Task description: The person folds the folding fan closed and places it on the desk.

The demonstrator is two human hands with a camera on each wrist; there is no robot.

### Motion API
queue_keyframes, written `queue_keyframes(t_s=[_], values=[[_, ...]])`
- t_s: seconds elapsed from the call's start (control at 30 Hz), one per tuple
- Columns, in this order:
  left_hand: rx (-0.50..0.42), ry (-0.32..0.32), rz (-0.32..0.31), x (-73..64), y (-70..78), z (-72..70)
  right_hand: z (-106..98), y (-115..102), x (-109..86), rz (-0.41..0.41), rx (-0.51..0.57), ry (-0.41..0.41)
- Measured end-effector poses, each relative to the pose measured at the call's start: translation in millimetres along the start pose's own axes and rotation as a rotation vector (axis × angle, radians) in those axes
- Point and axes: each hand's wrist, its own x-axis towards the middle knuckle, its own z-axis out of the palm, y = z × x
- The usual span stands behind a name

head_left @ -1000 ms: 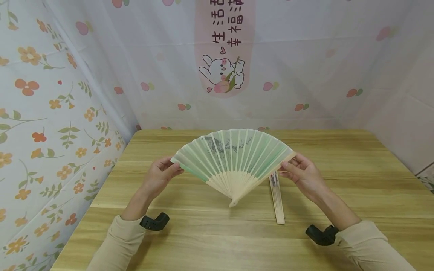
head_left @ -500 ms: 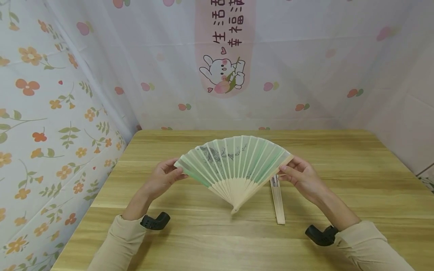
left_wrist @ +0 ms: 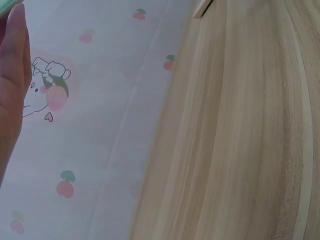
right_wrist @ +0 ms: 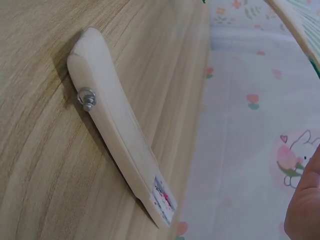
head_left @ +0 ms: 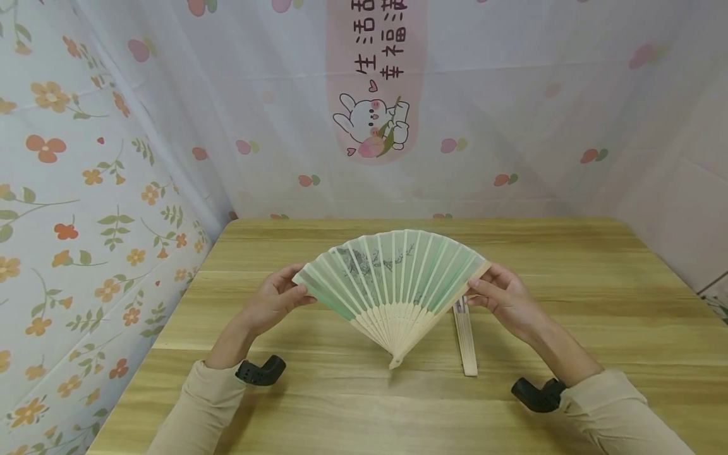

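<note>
I have both arms stretched forward, the left arm [head_left: 196,401] and the right arm [head_left: 611,398] angling inward from below. My left hand [head_left: 273,302] and right hand [head_left: 509,303] sit well apart at about the same height, facing each other. The left thumb [head_left: 293,294] and right thumb [head_left: 485,289] point inward, each pinching against the fingers [head_left: 283,274]. Each wrist view catches part of its hand at the edge.

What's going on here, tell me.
A person's left hand pinches one outer edge of a spread green fan and the right hand pinches the other, holding it open over the wooden table. Its narrow end points toward the near side. A folded fan lies on the table near the right hand.
</note>
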Motion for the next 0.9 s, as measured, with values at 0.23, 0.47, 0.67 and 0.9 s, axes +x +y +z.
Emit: queue_keyframes(t_s=[0.23, 0.47, 0.67, 0.9], values=[[-0.016, -0.07, -0.025, 3.2, 0.4, -0.7, -2.7, 0.2, 1.5, -0.009, 0.026, -0.061], [-0.052, -0.128, -0.037, 4.2, 0.7, -0.7, -4.0, -0.6, 1.8, 0.002, 0.032, -0.108], [-0.08, -0.152, -0.017, 4.3, 0.4, -1.0, -4.3, -0.1, 0.8, 0.01, 0.032, -0.106], [-0.109, -0.137, -0.024, 6.3, -1.9, 1.2, -5.0, 1.4, 0.2, 0.025, 0.052, -0.091]])
